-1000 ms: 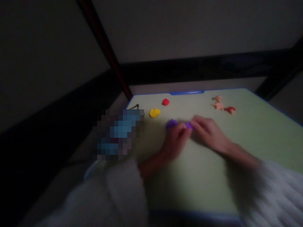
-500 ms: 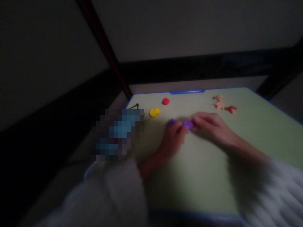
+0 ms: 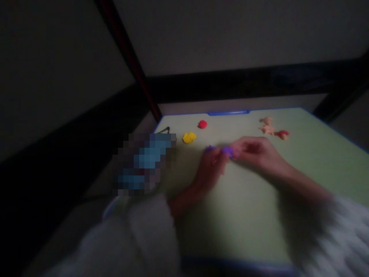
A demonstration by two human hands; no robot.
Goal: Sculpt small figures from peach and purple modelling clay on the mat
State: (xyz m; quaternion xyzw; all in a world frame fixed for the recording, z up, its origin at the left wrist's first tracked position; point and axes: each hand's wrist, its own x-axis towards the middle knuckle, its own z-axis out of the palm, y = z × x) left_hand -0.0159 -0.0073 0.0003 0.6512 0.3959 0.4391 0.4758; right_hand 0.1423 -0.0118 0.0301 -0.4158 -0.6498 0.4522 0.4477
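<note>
Head camera, and here both hands meet over the board (image 3: 245, 223), right around the purple piece (image 3: 227, 151), which sits in the middle of the action. The right hand (image 3: 258, 152) comes in from four o'clock and pinches it at the fingertips; the left hand (image 3: 210, 169), in from seven, has its fingers closed on the other side of it. A second bit of purple (image 3: 211, 147) peeks out past the left knuckles; whether it joins the first, or lies on the board, cannot be told, because the left hand blocks the view.

Now round the dial from the purple piece! At ten o'clock, a yellow lump (image 3: 189, 137); at eleven, near it, a red lump (image 3: 202, 124). Twelve, on the far edge: a blue handle (image 3: 228, 113). Over at two o'clock, just beyond the right hand, two peach pieces (image 3: 268, 129) and a red-topped piece (image 3: 282, 134) cluster together, apart from the hands.

Nine o'clock is the crowded side: a pixelated patch (image 3: 150, 157) with blue in it, its contents unreadable, covers the board's edge, and a thin dark loop (image 3: 165, 130) pokes out above. The pale left sleeve (image 3: 152, 227) hides the near corner at seven; the right sleeve (image 3: 343, 234) fills four to five.
</note>
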